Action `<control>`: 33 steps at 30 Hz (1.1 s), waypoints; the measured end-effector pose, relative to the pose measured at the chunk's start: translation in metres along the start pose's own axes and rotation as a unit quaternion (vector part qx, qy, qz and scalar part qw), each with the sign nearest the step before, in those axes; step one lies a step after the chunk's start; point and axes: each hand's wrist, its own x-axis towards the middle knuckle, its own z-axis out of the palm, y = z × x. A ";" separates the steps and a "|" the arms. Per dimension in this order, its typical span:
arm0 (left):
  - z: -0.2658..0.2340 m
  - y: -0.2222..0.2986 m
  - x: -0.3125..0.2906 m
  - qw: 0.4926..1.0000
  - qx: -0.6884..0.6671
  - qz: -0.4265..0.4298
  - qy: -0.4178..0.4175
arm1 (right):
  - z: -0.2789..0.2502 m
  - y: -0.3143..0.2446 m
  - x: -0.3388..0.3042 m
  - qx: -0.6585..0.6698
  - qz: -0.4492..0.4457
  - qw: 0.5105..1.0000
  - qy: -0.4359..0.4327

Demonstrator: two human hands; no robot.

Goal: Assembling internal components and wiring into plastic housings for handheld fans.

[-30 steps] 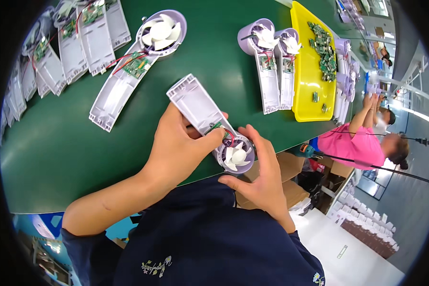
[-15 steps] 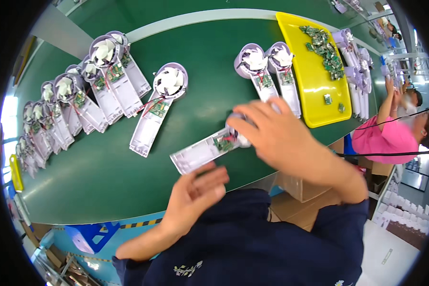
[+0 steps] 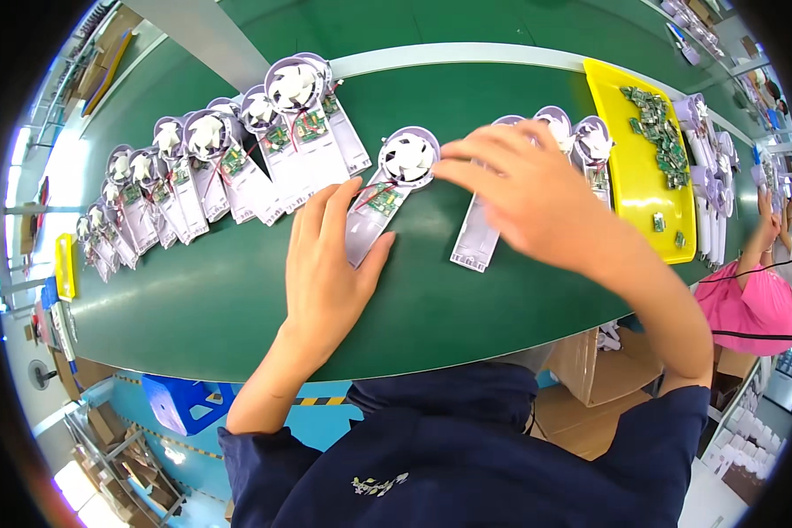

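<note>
My left hand (image 3: pixel 326 264) lies around the handle of an opened handheld fan (image 3: pixel 407 158), thumb on one side and fingers on the other. That fan has a round lilac head, white blades, a small green circuit board and red wires in its pale handle shell. My right hand (image 3: pixel 537 198), slightly blurred, hovers with fingers stretched toward the right rim of the fan's head; contact cannot be made out. Beneath the right hand, another fan's handle shell (image 3: pixel 475 238) rests on the table, mostly covered. Two more opened fans (image 3: pixel 593 141) stand right beside it.
Several opened fans (image 3: pixel 207 136) form a row along the left of the green table (image 3: pixel 431 308). A yellow tray (image 3: pixel 629 229) with loose circuit boards (image 3: pixel 660 132) lies at right, with more lilac fans (image 3: pixel 708 185) beyond. A person in pink (image 3: pixel 748 304) sits farther right.
The fan that was under my right hand near the front edge now lies farther back beside the right-hand fans. My left hand has moved up to the middle fan. The view has shifted left.
</note>
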 end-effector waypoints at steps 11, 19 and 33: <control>0.009 -0.002 -0.019 0.979 -0.163 -0.087 -0.090 | 0.058 -0.040 0.031 0.088 -0.054 0.994 0.048; 0.004 0.005 -0.018 0.958 -0.199 0.044 -0.200 | 0.036 -0.050 -0.010 0.149 0.012 0.986 0.075; 0.010 -0.002 -0.015 0.876 -0.332 -0.076 -0.341 | 0.011 -0.072 -0.019 0.137 0.129 0.982 0.022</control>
